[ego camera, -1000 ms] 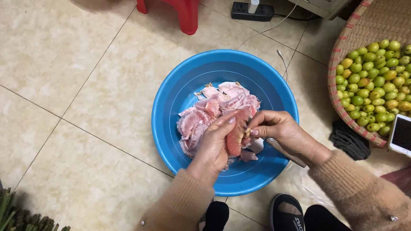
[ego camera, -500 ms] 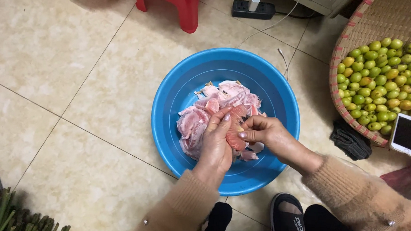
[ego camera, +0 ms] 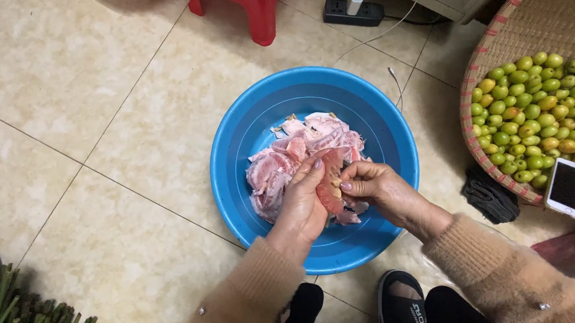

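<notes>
Both hands (left hand, right hand) grip a pink fruit segment over a blue basin.

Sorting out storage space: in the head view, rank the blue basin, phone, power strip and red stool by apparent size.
1. Blue basin
2. Red stool, cut off by the frame's edge
3. Phone
4. Power strip, close to the phone, so unsure

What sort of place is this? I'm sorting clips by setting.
Probably the tiled floor of a home. A person works over a blue basin on the ground, with a woven tray of green fruit, a power strip and a red plastic stool nearby.
</notes>
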